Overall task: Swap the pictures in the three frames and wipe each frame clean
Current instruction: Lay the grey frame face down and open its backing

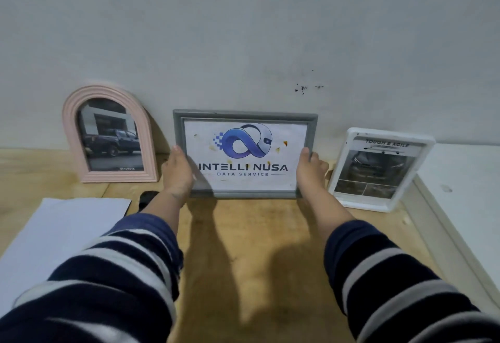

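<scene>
**Both hands on the grey frame at the back of the bench**

On the near part of the wooden bench (243, 248), bare board runs between the two striped sleeves, crossed only by their shadows. To the left a white sheet of paper (62, 229) lies flat, reaching the bench's left edge; a small dark object (147, 198) sits just past its far corner, too hidden by the forearm to tell what it is. To the right the board ends against a raised white ledge (460, 202).

Farther in, the left hand (177, 172) grips the left side of the grey frame (244, 115) and the right hand (309, 171) grips its right side, thumbs lying on the front. The frame stands on its lower edge, tilted back towards the wall, showing a logo print reading INTELLI NUSA with small yellowish specks on it.

Narrow gaps separate it from its neighbours: a pink arched frame (71, 137) with a pickup-truck picture on the left, a white frame (422, 158) with a car leaflet on the right, both leaning back.

Behind all three rises a pale wall (243, 31) with a few dark marks.
</scene>
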`<state>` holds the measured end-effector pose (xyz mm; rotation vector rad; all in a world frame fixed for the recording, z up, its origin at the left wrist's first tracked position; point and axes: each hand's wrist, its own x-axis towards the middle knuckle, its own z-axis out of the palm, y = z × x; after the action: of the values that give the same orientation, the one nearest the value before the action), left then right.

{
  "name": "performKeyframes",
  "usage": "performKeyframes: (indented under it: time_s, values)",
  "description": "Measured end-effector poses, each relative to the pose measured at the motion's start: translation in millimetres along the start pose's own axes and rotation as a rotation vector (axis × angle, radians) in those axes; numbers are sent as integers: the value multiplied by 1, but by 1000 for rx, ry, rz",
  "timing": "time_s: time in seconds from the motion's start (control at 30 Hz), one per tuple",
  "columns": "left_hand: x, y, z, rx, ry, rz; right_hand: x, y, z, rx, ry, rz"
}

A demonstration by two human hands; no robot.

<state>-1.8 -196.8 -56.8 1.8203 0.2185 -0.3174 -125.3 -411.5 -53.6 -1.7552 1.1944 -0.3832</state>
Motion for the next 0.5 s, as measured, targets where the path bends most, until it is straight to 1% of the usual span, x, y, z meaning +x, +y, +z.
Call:
performKeyframes:
  time_s: [0.07,0.13,0.23,0.3,0.4,0.5]
  values:
    - [-17,-1,-9,-81,53,-31,-15,4,-8,73,-2,-20]
    - [-31,-4,-20,-81,58,-29,-29,7,-15,169,-30,-23]
    - [-48,-17,-41,-109,-6,38,-59,16,-31,306,-38,44]
    - [-50,-35,-57,-134,-56,14,-79,26,-44,382,-67,89]
    - [-77,-45,-81,-202,-60,-38,-108,44,-64,492,-100,136]
    - [-95,-59,-96,-221,-166,-48,-133,63,-79,529,-112,198]
